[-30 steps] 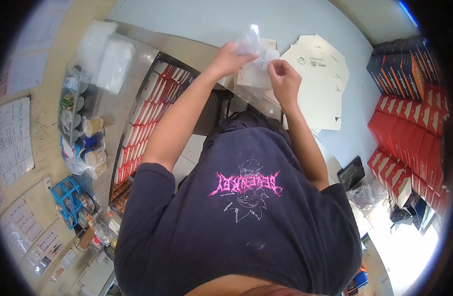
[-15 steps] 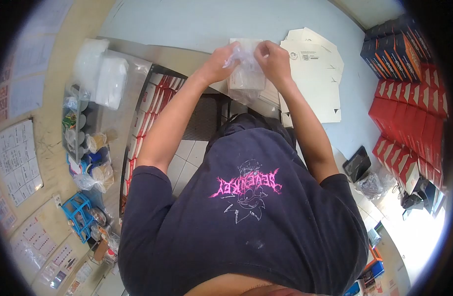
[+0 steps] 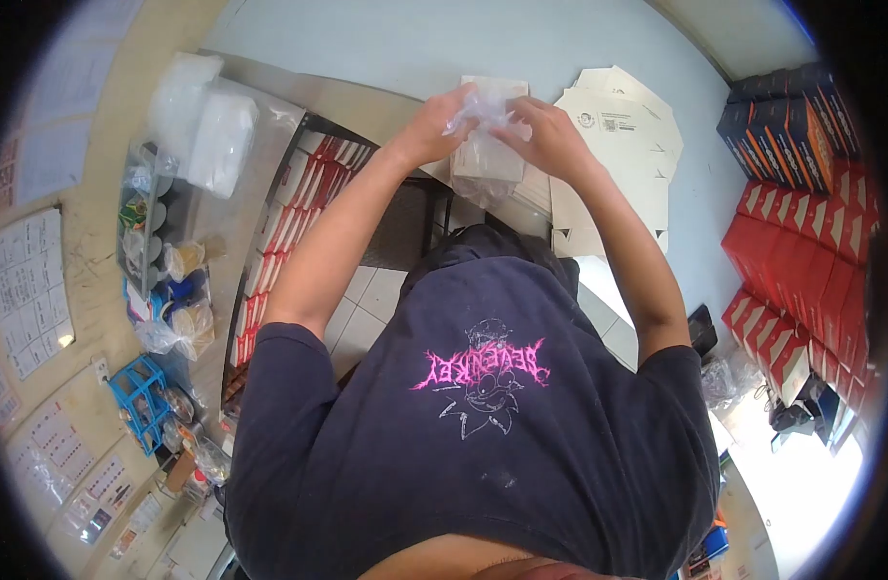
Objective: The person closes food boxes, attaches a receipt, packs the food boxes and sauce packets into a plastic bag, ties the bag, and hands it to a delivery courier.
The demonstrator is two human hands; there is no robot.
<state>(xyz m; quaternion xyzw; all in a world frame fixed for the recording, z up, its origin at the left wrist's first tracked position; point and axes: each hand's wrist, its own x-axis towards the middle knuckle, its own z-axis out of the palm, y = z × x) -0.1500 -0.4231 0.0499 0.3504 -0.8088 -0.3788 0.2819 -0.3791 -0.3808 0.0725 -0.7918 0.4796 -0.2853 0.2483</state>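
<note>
At the near edge of the light blue table, my left hand [image 3: 444, 126] is closed on the gathered top of a clear plastic bag [image 3: 485, 159]. Opposite it, my right hand [image 3: 544, 135] touches the bag's other side with bent fingers; whether they grip the plastic is hard to make out. The bag lies over a pale stack [image 3: 492, 87], whose far end shows beyond my hands. Close to my right hand, flat cream card sheets [image 3: 613, 159] with small black print are spread in an overlapping pile.
Red boxes [image 3: 797, 256] and dark blue-orange boxes [image 3: 777, 135] are stacked at the right. A row of red and white boxes [image 3: 294, 213] stands at the left, near white plastic-wrapped bundles [image 3: 222, 145], a grey tray [image 3: 140, 217] and a blue basket [image 3: 140, 396].
My right hand has opened from a tight pinch and reaches further over the bag. The whole view has shifted slightly. My left hand keeps its hold on the plastic.
</note>
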